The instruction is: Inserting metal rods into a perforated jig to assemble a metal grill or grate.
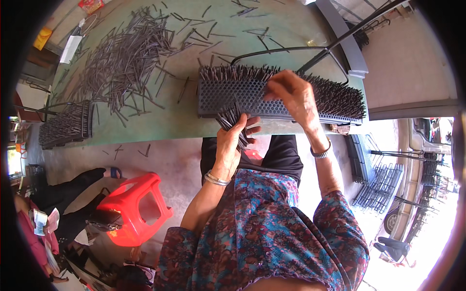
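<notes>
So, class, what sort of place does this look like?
Probably a small workshop: dark sticks heaped on a green table, a perforated tray partly filled with upright sticks, and another stick-filled tray at left.

I count two bare hands on my feed, one left hand (228, 145) and one right hand (297, 101), plus one bundle of dark rods (230, 116) in the left, its pieces overlapping too much for me to number. I have one green table (165, 127) and, on it, two blocks bristling with rods: one long block (218, 94) and one smaller block (89, 119). One large heap of rods (126, 58) runs well past my counting. I also make out one red stool (138, 233), one blue slipper (115, 172), one yellow packet (42, 38) and one vehicle wheel (391, 223).
</notes>
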The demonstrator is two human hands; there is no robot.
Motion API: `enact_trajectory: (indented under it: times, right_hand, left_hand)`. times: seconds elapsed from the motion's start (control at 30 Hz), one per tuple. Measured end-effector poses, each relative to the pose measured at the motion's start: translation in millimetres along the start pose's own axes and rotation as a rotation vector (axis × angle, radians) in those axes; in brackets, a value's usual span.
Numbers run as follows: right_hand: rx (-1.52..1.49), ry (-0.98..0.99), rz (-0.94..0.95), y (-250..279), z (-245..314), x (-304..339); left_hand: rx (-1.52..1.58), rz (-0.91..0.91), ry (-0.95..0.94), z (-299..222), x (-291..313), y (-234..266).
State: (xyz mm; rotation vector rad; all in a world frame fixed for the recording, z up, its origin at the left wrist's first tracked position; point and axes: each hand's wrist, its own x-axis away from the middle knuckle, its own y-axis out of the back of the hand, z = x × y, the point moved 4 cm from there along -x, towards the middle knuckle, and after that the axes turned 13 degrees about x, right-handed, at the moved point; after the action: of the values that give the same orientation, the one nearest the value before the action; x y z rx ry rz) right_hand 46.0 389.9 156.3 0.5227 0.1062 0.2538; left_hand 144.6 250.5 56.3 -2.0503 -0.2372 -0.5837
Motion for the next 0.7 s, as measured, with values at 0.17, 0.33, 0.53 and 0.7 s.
enact_trajectory:
  times: [0.17, 0.33, 0.53, 0.7]
  right_hand:
    - [0.255, 0.162, -0.289, 3.8, -1.4, -18.8]
    - [0.248, 0.208, -0.312, 0.3, -20.3, -31.6]
    - [0.36, 0.215, -0.24, 5.6, -17.2, -35.5]
    - [0.29, 0.223, -0.162, 4.8, -17.0, -36.4]
  left_hand:
    - [0.103, -0.04, 0.116, 17.2, -9.0, 2.2]
    - [0.176, -0.018, 0.137, 23.2, -9.0, 3.0]
    - [0.218, -0.027, 0.126, 23.7, -6.8, 4.5]
    - [0.18, -0.049, 0.131, 24.5, -6.5, 5.4]
